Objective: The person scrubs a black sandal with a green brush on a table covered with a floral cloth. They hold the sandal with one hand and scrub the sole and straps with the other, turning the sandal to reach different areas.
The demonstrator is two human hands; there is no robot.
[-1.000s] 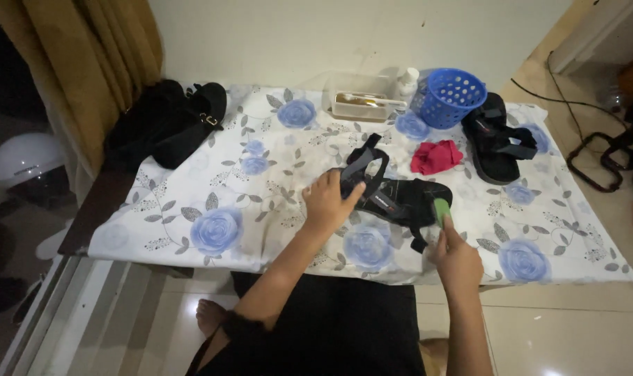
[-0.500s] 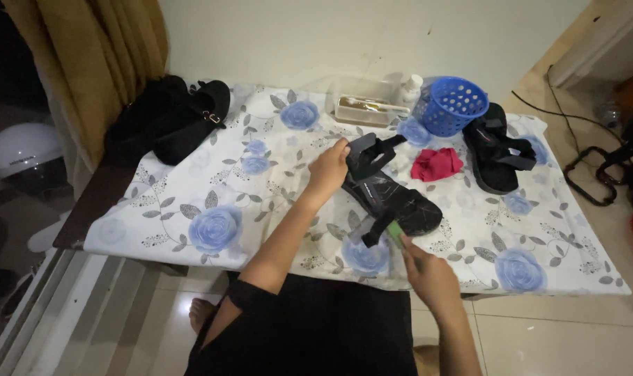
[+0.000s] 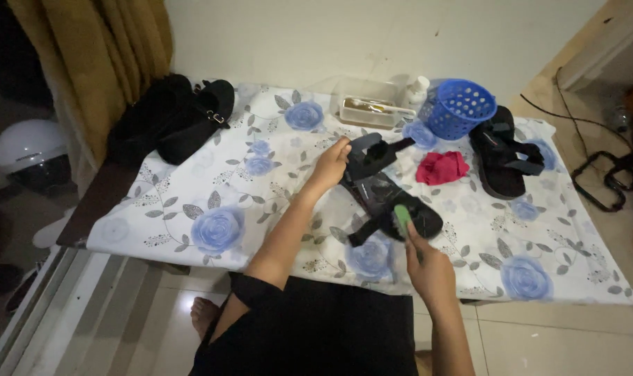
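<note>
The head camera looks down on a table covered with a white cloth printed with blue roses. The person's left hand grips the heel strap of a black sandal lying near the middle of the cloth, fingers curled around the strap. The right hand is closed around a small green brush, whose tip rests on the sandal's front part; the bristles are too dark and small to make out, and most of the handle is hidden inside the fist.

Behind the sandal lies a crumpled red cloth, and just beyond it a second black sandal sits near the table's far right edge. A blue plastic basket stands at the back, touching a clear tray whose contents are hard to tell. A black bag rests at the left corner, partly lost in shadow. A white helmet is cut off at the left edge.
</note>
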